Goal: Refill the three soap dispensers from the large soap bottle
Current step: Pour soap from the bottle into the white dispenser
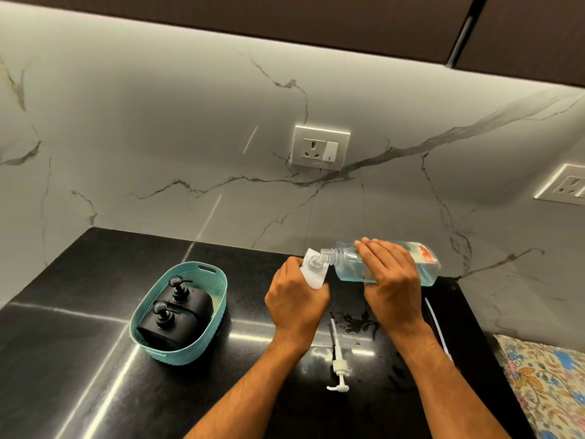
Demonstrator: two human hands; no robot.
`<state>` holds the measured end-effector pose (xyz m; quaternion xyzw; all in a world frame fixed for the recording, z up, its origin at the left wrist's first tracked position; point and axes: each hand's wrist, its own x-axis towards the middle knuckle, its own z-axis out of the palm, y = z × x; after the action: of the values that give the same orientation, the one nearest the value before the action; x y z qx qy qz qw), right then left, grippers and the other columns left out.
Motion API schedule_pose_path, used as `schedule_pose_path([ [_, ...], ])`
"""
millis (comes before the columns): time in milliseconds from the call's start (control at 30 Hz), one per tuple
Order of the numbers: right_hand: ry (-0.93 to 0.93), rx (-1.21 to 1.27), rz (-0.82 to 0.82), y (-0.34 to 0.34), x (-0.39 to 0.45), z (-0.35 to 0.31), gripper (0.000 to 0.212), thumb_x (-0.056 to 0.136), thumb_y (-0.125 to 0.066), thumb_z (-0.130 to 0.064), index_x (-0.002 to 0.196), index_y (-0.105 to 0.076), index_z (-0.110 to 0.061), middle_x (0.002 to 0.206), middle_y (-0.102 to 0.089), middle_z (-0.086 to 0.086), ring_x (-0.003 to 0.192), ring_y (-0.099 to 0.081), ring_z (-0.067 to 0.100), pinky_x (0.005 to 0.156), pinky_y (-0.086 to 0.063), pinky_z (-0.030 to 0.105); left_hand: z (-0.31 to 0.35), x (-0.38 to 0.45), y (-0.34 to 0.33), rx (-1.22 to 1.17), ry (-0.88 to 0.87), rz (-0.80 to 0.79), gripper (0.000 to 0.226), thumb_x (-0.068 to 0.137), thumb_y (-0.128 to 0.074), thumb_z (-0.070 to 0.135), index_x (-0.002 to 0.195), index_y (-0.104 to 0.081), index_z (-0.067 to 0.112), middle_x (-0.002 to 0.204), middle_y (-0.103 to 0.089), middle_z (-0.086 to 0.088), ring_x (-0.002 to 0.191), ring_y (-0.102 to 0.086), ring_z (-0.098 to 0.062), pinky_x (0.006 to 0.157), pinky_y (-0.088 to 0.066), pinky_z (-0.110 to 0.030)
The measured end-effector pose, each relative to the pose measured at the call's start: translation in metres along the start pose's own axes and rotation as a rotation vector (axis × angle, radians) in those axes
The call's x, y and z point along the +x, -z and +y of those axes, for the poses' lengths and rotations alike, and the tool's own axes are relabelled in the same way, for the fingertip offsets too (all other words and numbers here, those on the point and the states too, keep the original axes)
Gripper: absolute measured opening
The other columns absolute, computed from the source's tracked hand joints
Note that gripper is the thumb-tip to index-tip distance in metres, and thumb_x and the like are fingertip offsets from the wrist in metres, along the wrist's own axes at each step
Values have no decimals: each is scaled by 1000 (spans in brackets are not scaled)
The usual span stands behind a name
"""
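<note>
My right hand (391, 274) grips the large clear soap bottle (348, 264), tipped almost flat with blue liquid inside and its open neck pointing left. The neck rests over the open mouth of a small white dispenser (311, 274), which my left hand (294, 299) holds upright on the black counter. Two black dispensers (177, 308) with pump heads lie in a teal basket (218, 302) to the left. A white pump head with its tube (338, 362) lies on the counter between my forearms. A second white tube (438, 327) lies beside my right forearm.
Wet spots (357, 321) glisten on the counter below the bottle. The marble wall with a socket (319, 148) rises just behind. A floral cloth (550, 384) lies off the counter's right edge.
</note>
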<state>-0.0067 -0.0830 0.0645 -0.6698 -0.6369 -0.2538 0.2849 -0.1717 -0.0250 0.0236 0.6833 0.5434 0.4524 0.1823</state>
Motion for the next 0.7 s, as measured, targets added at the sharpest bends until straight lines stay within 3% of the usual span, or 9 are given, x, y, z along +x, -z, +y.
schedule_pose_path([
  [433, 5, 0, -34, 3, 4, -1, 69, 62, -87, 5, 128, -68, -5, 127, -70, 14, 119, -65, 32, 103, -51, 50, 1, 1, 1, -3, 1, 12, 43, 72, -89, 38, 99, -61, 20, 87, -66, 3, 75, -63, -12, 55, -47, -20],
  [700, 15, -11, -40, 2, 4, 1, 62, 68, -79, 2, 129, -68, -5, 128, -70, 14, 119, -65, 32, 102, -52, 50, 1, 2, 1, -9, 1, 18, 44, 71, -90, 37, 100, -61, 19, 88, -66, 3, 75, -62, -11, 55, -50, -22],
])
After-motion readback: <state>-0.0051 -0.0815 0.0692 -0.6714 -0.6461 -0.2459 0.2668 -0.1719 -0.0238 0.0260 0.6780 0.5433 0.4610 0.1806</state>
